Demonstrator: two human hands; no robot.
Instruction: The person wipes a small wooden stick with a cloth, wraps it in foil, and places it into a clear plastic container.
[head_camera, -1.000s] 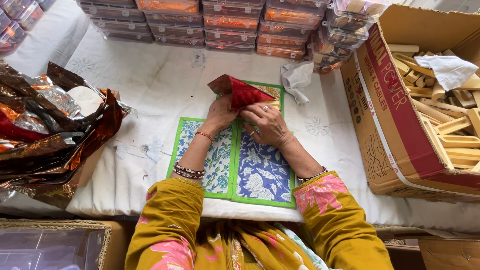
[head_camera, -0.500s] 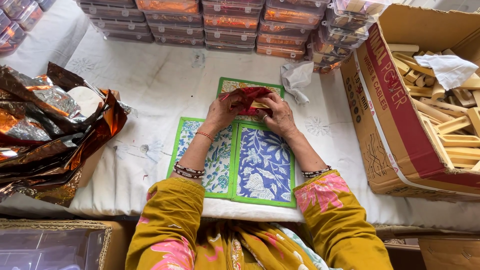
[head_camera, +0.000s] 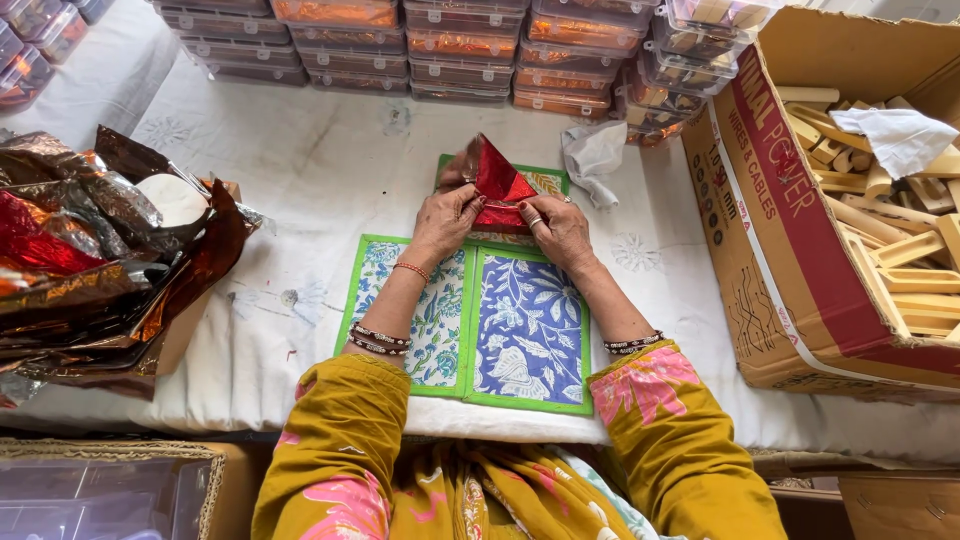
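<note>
Both hands, left hand (head_camera: 447, 222) and right hand (head_camera: 556, 228), pinch the red foil sheet (head_camera: 497, 183) over the green-edged mats (head_camera: 470, 320); wrap half folded, one corner flap upright, closing left.

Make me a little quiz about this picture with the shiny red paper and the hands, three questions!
1. True or false: both hands, left hand and right hand, hold the red foil.
2. What fills the cardboard box on the right? A) wooden blocks B) apples C) shoes
3. What lies on the white cloth under the arms?

Key
1. True: fingers of both hands pinch the folded foil.
2. A
3. Flower-printed mats with green borders, lying side by side.
</note>
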